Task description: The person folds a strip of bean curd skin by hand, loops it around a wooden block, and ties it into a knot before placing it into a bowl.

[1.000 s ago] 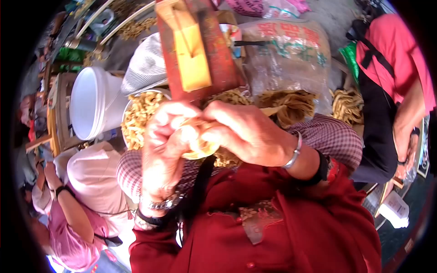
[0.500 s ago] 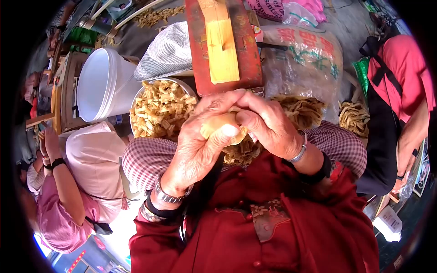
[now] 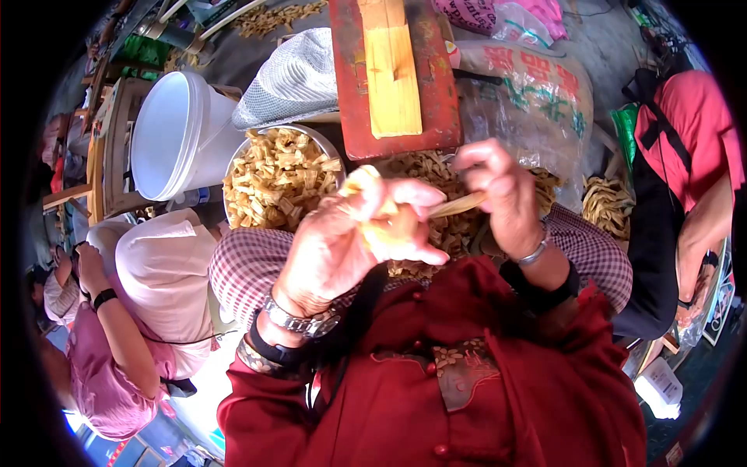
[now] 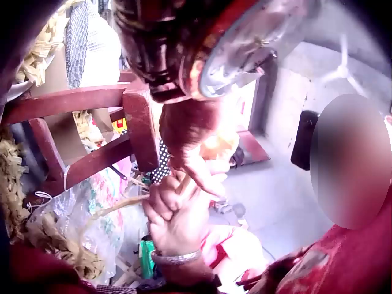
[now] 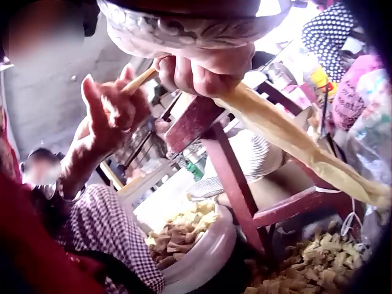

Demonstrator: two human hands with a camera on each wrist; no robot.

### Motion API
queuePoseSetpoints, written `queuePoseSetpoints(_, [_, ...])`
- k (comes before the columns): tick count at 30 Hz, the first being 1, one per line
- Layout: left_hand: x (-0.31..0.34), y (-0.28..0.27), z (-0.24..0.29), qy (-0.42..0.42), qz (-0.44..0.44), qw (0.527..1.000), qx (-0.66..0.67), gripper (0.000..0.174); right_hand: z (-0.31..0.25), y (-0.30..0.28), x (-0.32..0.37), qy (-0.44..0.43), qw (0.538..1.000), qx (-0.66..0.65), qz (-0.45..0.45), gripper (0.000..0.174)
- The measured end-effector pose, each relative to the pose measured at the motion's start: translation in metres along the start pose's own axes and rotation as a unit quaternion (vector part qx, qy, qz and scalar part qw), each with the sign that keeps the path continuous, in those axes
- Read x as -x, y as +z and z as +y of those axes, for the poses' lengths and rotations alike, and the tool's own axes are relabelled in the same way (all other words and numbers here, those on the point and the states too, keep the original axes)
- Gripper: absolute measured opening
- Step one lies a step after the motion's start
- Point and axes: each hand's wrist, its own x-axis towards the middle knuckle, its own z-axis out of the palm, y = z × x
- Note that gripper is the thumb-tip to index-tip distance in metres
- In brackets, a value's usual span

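In the head view my left hand (image 3: 334, 241) holds a folded tan piece (image 3: 362, 183) among its fingers, some of them extended. My right hand (image 3: 506, 198) grips a thin tan strip (image 3: 461, 205) that stretches between the two hands. The right wrist view has my right hand (image 5: 205, 70) curled round the strip (image 5: 288, 131), whose wide, wrinkled tail hangs off to the right; its narrow part reaches my left hand (image 5: 107, 116). From the left wrist, my left hand (image 4: 190, 131) and right hand (image 4: 177, 214) overlap, with the strip (image 4: 119, 205) trailing leftward.
A bowl of folded tan pieces (image 3: 280, 175) stands beside the white bucket (image 3: 167, 136). Beyond the hands is a red bench (image 3: 350, 93) bearing a yellow wooden block (image 3: 393, 86). Bundled strips (image 3: 607, 204) lie at right, near a clear plastic sack (image 3: 537, 101). People sit on both sides.
My hands, close together around the folded piece before, are now apart. The right hand has moved to the right, drawing the strip out between them.
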Motion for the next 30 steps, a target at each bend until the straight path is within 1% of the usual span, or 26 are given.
queuePoseSetpoints(1, [0.003, -0.003, 0.004, 0.01, 0.033, 0.999, 0.016, 0.053, -0.001, -0.008, 0.001, 0.047, 0.999, -0.017, 0.011, 0.038])
queuePoseSetpoints(2, [0.004, -0.007, 0.005, 0.015, 0.018, 1.0, 0.015, 0.053, 0.001, -0.011, 0.001, 0.047, 0.999, -0.014, 0.012, 0.035])
queuePoseSetpoints(3, [0.004, -0.009, 0.007, 0.021, 0.022, 1.0, 0.002, 0.054, 0.003, -0.012, 0.0, 0.046, 0.999, -0.012, 0.012, 0.033])
queuePoseSetpoints(4, [0.004, -0.01, 0.009, 0.026, 0.025, 0.999, -0.01, 0.055, 0.002, -0.008, -0.001, 0.075, 0.995, 0.069, -0.019, 0.027])
queuePoseSetpoints(5, [0.004, -0.009, 0.01, 0.031, 0.027, 0.999, -0.023, 0.055, -0.003, -0.006, -0.001, 0.119, 0.99, 0.003, -0.078, 0.025])
queuePoseSetpoints(6, [0.003, -0.006, 0.01, 0.048, 0.06, 0.996, -0.039, 0.064, -0.003, 0.0, -0.002, 0.114, 0.989, -0.007, -0.097, 0.025])
queuePoseSetpoints(7, [0.002, -0.003, 0.01, 0.052, 0.082, 0.991, -0.094, 0.066, -0.002, 0.006, -0.002, 0.11, 0.987, -0.017, -0.116, 0.026])
queuePoseSetpoints(8, [0.001, -0.001, 0.008, 0.057, 0.104, 0.982, -0.149, 0.068, -0.001, 0.009, -0.002, 0.124, 0.982, -0.039, -0.138, 0.029])
queuePoseSetpoints(9, [0.002, 0.001, 0.008, 0.062, 0.126, 0.969, -0.203, 0.07, -0.002, 0.01, -0.002, 0.144, 0.978, -0.048, -0.146, 0.028])
queuePoseSetpoints(10, [0.004, 0.001, 0.007, 0.061, 0.145, 0.948, -0.278, 0.075, -0.002, 0.012, -0.003, 0.139, 0.98, -0.042, -0.139, 0.027])
queuePoseSetpoints(11, [0.006, 0.0, 0.005, 0.058, 0.16, 0.938, -0.3, 0.068, -0.002, 0.013, -0.004, 0.134, 0.982, -0.036, -0.131, 0.026])
queuePoseSetpoints(13, [0.003, 0.003, 0.004, 0.031, 0.216, 0.9, -0.379, 0.053, 0.008, 0.012, -0.003, 0.061, 0.988, 0.028, -0.137, 0.022])
queuePoseSetpoints(15, [0.001, 0.003, 0.01, -0.003, 0.234, 0.907, -0.35, 0.04, 0.006, 0.012, -0.005, 0.064, 0.985, 0.039, -0.153, 0.021])
queuePoseSetpoints(16, [0.001, 0.003, 0.011, -0.02, 0.242, 0.91, -0.336, 0.034, -0.002, 0.013, -0.006, 0.103, 0.981, 0.019, -0.165, 0.022])
queuePoseSetpoints(17, [0.0, 0.002, 0.011, -0.012, 0.239, 0.907, -0.346, 0.032, -0.008, 0.016, -0.006, 0.142, 0.974, 0.0, -0.176, 0.023])
queuePoseSetpoints(18, [-0.001, 0.001, 0.01, -0.003, 0.235, 0.904, -0.357, 0.03, -0.009, 0.019, -0.005, 0.144, 0.975, -0.029, -0.166, 0.03])
queuePoseSetpoints(21, [-0.003, 0.005, 0.009, 0.009, 0.227, 0.903, -0.364, 0.023, -0.02, 0.034, -0.007, 0.156, 0.967, -0.123, -0.159, 0.031])
queuePoseSetpoints(22, [-0.003, 0.007, 0.009, 0.012, 0.225, 0.904, -0.363, 0.02, -0.025, 0.037, -0.008, 0.177, 0.963, -0.125, -0.161, 0.031])
queuePoseSetpoints(23, [-0.001, 0.008, 0.009, 0.051, 0.216, 0.922, -0.318, 0.018, -0.037, 0.03, -0.013, 0.2, 0.957, -0.048, -0.205, 0.026])
queuePoseSetpoints(24, [0.002, 0.009, 0.011, 0.091, 0.207, 0.935, -0.272, 0.016, -0.031, 0.033, -0.011, 0.099, 0.979, -0.023, -0.176, 0.024])
queuePoseSetpoints(25, [0.005, 0.008, 0.015, 0.131, 0.196, 0.945, -0.226, 0.014, -0.027, 0.037, -0.011, -0.004, 0.99, 0.001, -0.144, 0.025])
queuePoseSetpoints(26, [0.008, -0.006, 0.024, 0.159, 0.166, 0.96, -0.161, 0.008, -0.03, 0.029, -0.014, 0.002, 0.989, 0.004, -0.147, 0.026])
queuePoseSetpoints(27, [0.008, 0.004, 0.037, 0.151, 0.216, 0.949, -0.17, 0.012, -0.037, 0.02, -0.018, 0.008, 0.988, 0.008, -0.152, 0.027])
queuePoseSetpoints(29, [0.006, 0.015, 0.046, 0.181, 0.231, 0.938, -0.182, 0.01, -0.044, 0.014, -0.027, -0.012, 0.987, 0.044, -0.155, 0.025])
queuePoseSetpoints(30, [0.004, 0.017, 0.052, 0.201, 0.211, 0.939, -0.184, 0.007, -0.053, 0.012, -0.033, -0.021, 0.987, 0.06, -0.147, 0.025])
